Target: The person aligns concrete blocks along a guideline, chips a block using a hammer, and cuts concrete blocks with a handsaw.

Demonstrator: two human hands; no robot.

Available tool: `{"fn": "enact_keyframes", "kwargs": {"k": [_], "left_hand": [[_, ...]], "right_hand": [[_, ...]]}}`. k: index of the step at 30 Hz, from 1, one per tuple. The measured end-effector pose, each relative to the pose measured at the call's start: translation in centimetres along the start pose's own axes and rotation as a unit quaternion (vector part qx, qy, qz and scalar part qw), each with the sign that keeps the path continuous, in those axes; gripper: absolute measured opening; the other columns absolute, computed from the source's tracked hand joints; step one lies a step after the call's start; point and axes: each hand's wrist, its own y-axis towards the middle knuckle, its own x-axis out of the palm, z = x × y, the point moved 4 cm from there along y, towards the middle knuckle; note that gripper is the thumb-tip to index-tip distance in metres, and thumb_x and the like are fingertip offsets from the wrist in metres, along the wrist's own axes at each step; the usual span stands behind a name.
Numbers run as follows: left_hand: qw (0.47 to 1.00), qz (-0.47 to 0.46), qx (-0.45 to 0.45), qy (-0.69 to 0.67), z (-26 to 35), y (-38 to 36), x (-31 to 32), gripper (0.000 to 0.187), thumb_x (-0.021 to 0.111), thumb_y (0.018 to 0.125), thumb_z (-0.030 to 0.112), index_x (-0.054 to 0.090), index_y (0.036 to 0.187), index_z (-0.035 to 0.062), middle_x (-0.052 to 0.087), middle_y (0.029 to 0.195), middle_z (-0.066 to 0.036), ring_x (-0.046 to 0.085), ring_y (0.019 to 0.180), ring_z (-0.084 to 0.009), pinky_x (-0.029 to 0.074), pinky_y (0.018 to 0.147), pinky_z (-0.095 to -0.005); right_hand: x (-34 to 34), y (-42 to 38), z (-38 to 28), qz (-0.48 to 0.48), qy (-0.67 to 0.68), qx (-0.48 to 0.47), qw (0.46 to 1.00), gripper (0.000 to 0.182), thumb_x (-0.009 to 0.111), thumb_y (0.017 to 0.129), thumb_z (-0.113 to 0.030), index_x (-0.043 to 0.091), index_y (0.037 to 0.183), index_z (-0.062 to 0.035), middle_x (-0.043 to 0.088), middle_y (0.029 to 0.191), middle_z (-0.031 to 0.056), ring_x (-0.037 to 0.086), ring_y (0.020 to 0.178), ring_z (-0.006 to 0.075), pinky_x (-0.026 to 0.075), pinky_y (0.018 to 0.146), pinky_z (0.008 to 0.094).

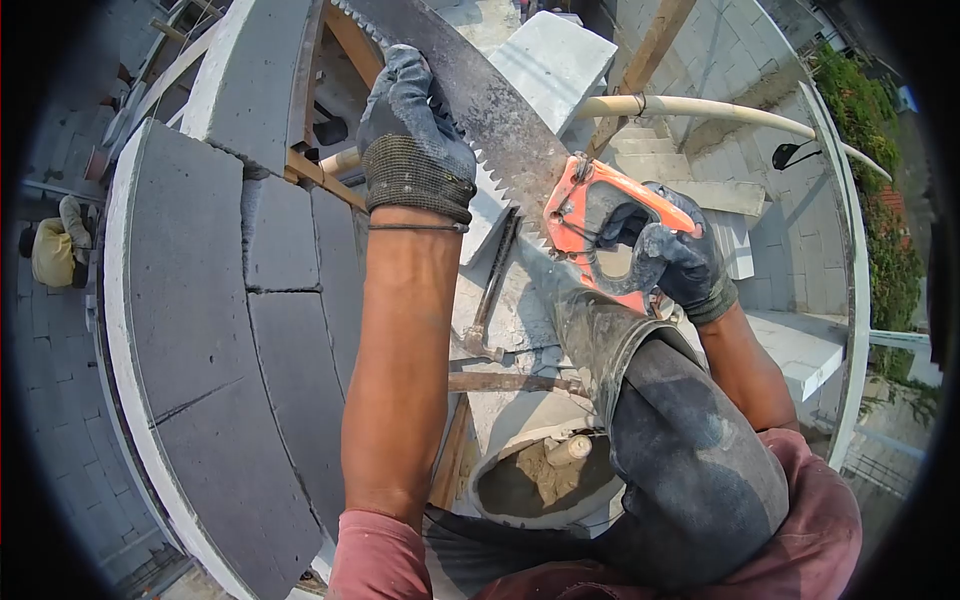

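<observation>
A large toothed saw (500, 105) slants across the upper middle, its orange handle (570, 205) toward the right. My right hand (672, 245), in a dark dusty glove, is wrapped round that handle. Up at the blade's toothed edge is my left hand (410, 130), also gloved, with its fingers curled at the blade; what they grip is partly hidden. Below the blade a hammer (485, 315) lies on a pale dusty surface. Behind the blade sits a white block (552, 68).
Grey block wall (200, 290) with cracks and joints runs down the left. A bucket of mortar (545, 485) stands near my bent leg. A pale pipe (710, 108) crosses the upper right. Far left below is another person (55, 252). Stairs (645, 155) descend behind.
</observation>
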Motion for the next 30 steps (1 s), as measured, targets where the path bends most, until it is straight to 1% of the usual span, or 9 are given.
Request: {"fn": "enact_keyframes", "kwargs": {"k": [4,7,10,16,22,25,26,29,30], "left_hand": [[0.966,-0.016,-0.148,-0.212,-0.1,-3.5,3.1,0.027,0.063,0.095,0.022,0.060,0.116,0.0051,0.064,0.102,-0.001,0.061,0.092,-0.0100,0.049,0.089,-0.0212],[0.979,0.092,-0.121,0.134,-2.0,-7.4,0.7,0.081,0.072,0.086,0.038,0.033,0.142,-0.0059,0.047,0.136,-0.020,0.049,0.122,-0.0264,0.039,0.106,-0.0339],[0.851,0.172,-0.165,0.469,-6.6,-14.0,-4.6,0.133,0.081,0.065,0.060,0.008,0.146,-0.0149,0.016,0.152,-0.034,0.016,0.145,-0.0409,0.016,0.119,-0.0452],[0.843,0.018,-0.117,0.525,-13.2,-16.6,-6.2,0.144,0.080,0.057,0.068,0.002,0.148,-0.0128,0.009,0.151,-0.039,0.008,0.144,-0.0471,0.011,0.120,-0.0446],[0.839,-0.048,-0.126,0.527,-14.3,-15.4,-8.6,0.134,0.083,0.057,0.064,0.014,0.152,-0.0010,0.017,0.146,-0.044,0.026,0.136,-0.0541,0.031,0.113,-0.0465],[0.843,-0.101,-0.091,0.520,-14.0,-11.0,-11.3,0.127,0.086,0.059,0.056,0.020,0.151,-0.0019,0.038,0.143,-0.032,0.038,0.133,-0.0438,0.033,0.112,-0.0416],[0.828,-0.123,-0.052,0.545,-14.4,-9.3,-12.4,0.126,0.086,0.059,0.054,0.020,0.150,-0.0018,0.038,0.144,-0.031,0.038,0.134,-0.0426,0.034,0.112,-0.0411],[0.772,-0.182,-0.043,0.607,-14.9,-3.6,-15.1,0.125,0.087,0.059,0.051,0.021,0.151,-0.0008,0.038,0.146,-0.028,0.038,0.135,-0.0404,0.034,0.112,-0.0394],[0.773,-0.182,-0.039,0.606,-15.8,-1.4,-16.3,0.125,0.087,0.059,0.051,0.021,0.151,-0.0008,0.038,0.146,-0.028,0.038,0.135,-0.0404,0.034,0.112,-0.0394]], "right_hand": [[0.4,-0.8,0.8,0.027,0.109,0.107,0.988,0.025,0.063,0.089,-0.019,0.058,0.102,0.0020,0.060,0.082,0.0062,0.060,0.071,0.0133,0.051,0.066,0.0283],[0.2,-1.0,-0.3,0.075,0.078,0.129,0.986,0.020,0.061,0.091,-0.021,0.057,0.090,-0.0010,0.056,0.071,0.0023,0.054,0.061,0.0085,0.046,0.057,0.0263],[-0.9,-0.6,0.0,0.135,-0.002,0.104,0.985,0.025,0.059,0.094,-0.025,0.056,0.084,-0.0030,0.052,0.064,0.0011,0.049,0.056,0.0081,0.042,0.053,0.0253],[-3.3,0.4,3.5,0.218,0.094,0.090,0.967,0.022,0.061,0.095,-0.023,0.060,0.092,-0.0012,0.050,0.061,0.0012,0.051,0.052,0.0106,0.041,0.048,0.0269],[-4.4,-1.0,5.0,0.246,-0.043,0.140,0.958,0.019,0.062,0.094,-0.020,0.061,0.087,-0.0028,0.050,0.061,0.0020,0.053,0.052,0.0127,0.042,0.047,0.0300],[-5.2,-2.1,5.0,0.128,-0.416,0.013,0.900,0.009,0.064,0.087,-0.014,0.059,0.086,-0.0064,0.053,0.066,0.0061,0.055,0.056,0.0199,0.044,0.051,0.0351],[-3.4,-2.1,3.3,0.037,-0.645,-0.247,0.723,0.010,0.067,0.082,-0.013,0.059,0.086,-0.0079,0.057,0.073,0.0068,0.057,0.061,0.0246,0.046,0.053,0.0370],[-1.0,-1.8,3.1,0.009,-0.585,-0.254,0.771,0.011,0.068,0.082,-0.013,0.060,0.088,-0.0075,0.061,0.078,0.0051,0.059,0.063,0.0219,0.048,0.055,0.0342],[-1.1,-1.7,5.0,0.042,-0.473,-0.137,0.870,0.014,0.067,0.086,-0.018,0.062,0.091,-0.0053,0.062,0.077,0.0025,0.058,0.063,0.0150,0.047,0.055,0.0299]]}}
